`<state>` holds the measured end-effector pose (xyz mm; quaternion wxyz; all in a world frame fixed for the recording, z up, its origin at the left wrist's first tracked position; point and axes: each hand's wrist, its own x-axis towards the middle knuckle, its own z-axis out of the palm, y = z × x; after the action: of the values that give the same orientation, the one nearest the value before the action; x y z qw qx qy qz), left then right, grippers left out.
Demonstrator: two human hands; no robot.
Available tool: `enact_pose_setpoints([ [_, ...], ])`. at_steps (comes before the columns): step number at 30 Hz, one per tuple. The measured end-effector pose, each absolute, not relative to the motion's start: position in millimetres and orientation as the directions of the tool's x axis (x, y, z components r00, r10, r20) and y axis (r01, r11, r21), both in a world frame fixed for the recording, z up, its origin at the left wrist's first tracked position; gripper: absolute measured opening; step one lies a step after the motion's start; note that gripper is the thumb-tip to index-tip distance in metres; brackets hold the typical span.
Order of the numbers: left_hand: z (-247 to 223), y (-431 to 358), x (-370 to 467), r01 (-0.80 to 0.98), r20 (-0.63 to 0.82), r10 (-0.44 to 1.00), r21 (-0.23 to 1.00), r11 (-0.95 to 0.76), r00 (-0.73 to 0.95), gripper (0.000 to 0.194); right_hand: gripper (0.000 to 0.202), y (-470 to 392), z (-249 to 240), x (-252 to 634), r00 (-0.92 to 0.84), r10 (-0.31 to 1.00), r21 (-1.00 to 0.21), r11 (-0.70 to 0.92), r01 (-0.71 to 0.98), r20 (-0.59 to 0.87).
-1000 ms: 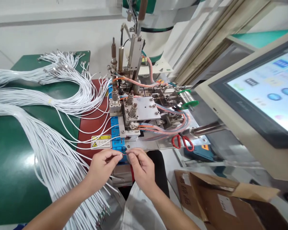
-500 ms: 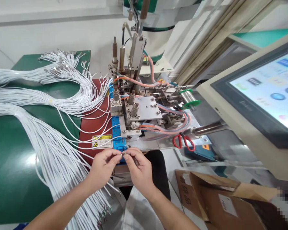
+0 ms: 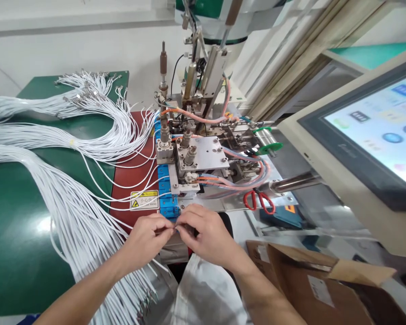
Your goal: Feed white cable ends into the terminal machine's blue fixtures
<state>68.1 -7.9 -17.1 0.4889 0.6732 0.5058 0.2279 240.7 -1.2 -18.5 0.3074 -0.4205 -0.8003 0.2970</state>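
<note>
My left hand (image 3: 148, 240) is closed in a pinch, and a white cable (image 3: 121, 221) runs up to it from the bundle on the left. My right hand (image 3: 206, 230) pinches too, its fingertips meeting those of the left at a tiny piece that the fingers mostly hide. Just beyond the fingertips is the row of blue cable holders (image 3: 167, 211) along the machine's near-left edge. Several white cables lead into these holders. A large bundle of white cables (image 3: 59, 198) spreads over the green table, its loose ends hanging below my left forearm.
The soldering machine (image 3: 203, 153) stands ahead, with a solder wire spool (image 3: 266, 140) and red-handled scissors (image 3: 259, 201) on its right. A touchscreen (image 3: 375, 122) juts in at right, above an open cardboard box (image 3: 325, 289). A warning label (image 3: 144, 200) lies on the red board.
Both hands have come slightly nearer to me, still pinching together, and my right hand has turned. The machine's upright head has shifted to the right and tilted.
</note>
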Motion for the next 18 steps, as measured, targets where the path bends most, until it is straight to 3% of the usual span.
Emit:
enact_pose_setpoints([
  [2,-18.3,-9.3,69.7,0.482,-0.149,0.918,0.874,-0.052,0.368,0.02,0.012,-0.9,-19.0,238.9,-0.438,0.867,-0.714,0.462,0.526,0.239],
  [8,-28.9,-17.1,73.8,0.41,-0.14,0.976,0.91,0.061,0.166,0.017,0.016,-15.1,-36.8,213.8,-0.016,0.983,-0.898,0.174,0.404,0.183],
  [12,-32.3,-17.5,73.0,0.372,-0.158,0.974,0.924,0.088,0.161,0.017,0.013,-18.2,-40.3,211.8,-0.005,0.985,-0.922,0.16,0.352,0.17],
  [18,-33.5,-15.8,73.4,0.357,-0.169,0.972,0.929,0.102,0.162,0.014,0.011,-9.8,-40.4,214.6,0.022,1.0,-0.987,0.012,0.158,0.016],
])
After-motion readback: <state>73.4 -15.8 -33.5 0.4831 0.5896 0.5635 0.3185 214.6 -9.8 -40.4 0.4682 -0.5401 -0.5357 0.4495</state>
